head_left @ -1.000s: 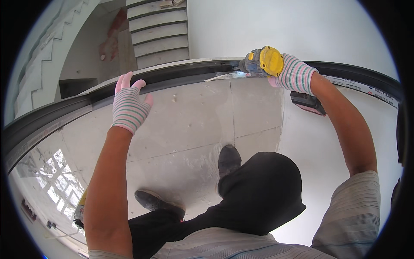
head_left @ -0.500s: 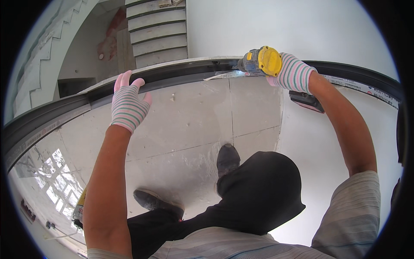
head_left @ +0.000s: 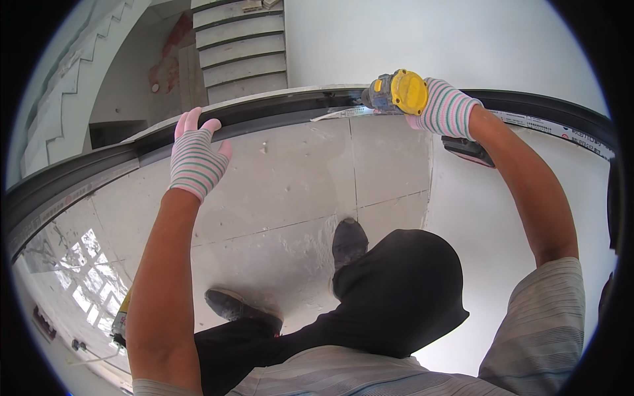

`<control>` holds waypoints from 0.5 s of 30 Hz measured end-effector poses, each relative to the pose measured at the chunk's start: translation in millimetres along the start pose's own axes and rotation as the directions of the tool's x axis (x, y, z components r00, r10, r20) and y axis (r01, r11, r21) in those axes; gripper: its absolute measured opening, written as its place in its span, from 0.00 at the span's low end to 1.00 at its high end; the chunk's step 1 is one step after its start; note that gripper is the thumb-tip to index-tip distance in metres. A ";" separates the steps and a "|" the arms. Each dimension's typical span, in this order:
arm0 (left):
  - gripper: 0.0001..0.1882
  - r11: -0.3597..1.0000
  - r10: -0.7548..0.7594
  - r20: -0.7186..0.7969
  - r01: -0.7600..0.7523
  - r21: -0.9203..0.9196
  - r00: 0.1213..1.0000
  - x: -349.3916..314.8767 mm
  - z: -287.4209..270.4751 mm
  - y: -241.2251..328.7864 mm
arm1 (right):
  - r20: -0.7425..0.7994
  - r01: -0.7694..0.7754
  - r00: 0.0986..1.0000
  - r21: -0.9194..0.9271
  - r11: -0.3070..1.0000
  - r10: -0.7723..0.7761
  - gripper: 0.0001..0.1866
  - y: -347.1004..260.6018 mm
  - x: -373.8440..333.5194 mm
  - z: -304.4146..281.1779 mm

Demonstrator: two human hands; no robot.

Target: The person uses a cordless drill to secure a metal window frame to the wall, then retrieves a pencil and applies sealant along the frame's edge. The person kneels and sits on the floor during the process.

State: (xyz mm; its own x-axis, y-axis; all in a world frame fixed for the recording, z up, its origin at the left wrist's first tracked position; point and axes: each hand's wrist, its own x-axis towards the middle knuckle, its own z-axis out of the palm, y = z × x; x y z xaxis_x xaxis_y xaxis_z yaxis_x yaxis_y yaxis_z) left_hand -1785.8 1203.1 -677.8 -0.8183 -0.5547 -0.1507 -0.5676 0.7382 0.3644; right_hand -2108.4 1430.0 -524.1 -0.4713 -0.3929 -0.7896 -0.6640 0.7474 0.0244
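My right hand (head_left: 450, 111), in a striped knit glove, is wrapped round the grip of a yellow and dark cordless drill (head_left: 408, 92). The drill's nose points left along a long black metal frame (head_left: 267, 117), with a small light glowing below it. Whether its tip touches the frame is too small to tell. Loose at one end, a strip of white film (head_left: 338, 113) hangs under the nose. My left hand (head_left: 198, 157), gloved alike, lies against the frame further left, its fingers stretched out and apart and nothing held in them.
Stairs (head_left: 243, 56) rise beyond the frame, with a white wall (head_left: 429, 33) right of them. Glossy pale tiles (head_left: 277, 178) cover the floor around my dark shoes (head_left: 349, 244). Another white wall (head_left: 482, 211) stands on my right. A yellow and green object (head_left: 121, 317) shows beside my left forearm.
The drill and my right hand have shifted very slightly left in the picture. My left hand keeps its place on the frame.
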 end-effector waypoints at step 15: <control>0.18 1.000 -0.012 0.025 0.012 0.003 1.000 0.3 -3.6 2.1 | 0.001 0.024 1.000 -0.008 1.000 -0.024 0.20 5.1 3.0 3.0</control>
State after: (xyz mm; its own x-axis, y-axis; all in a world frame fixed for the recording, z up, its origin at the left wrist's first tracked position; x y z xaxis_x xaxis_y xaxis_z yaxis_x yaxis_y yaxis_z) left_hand -1787.0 1203.1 -673.8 -0.8132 -0.5541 -0.1778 -0.5778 0.7327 0.3596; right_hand -2111.4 1434.3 -528.2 -0.4550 -0.4098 -0.7906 -0.6794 0.7337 0.0106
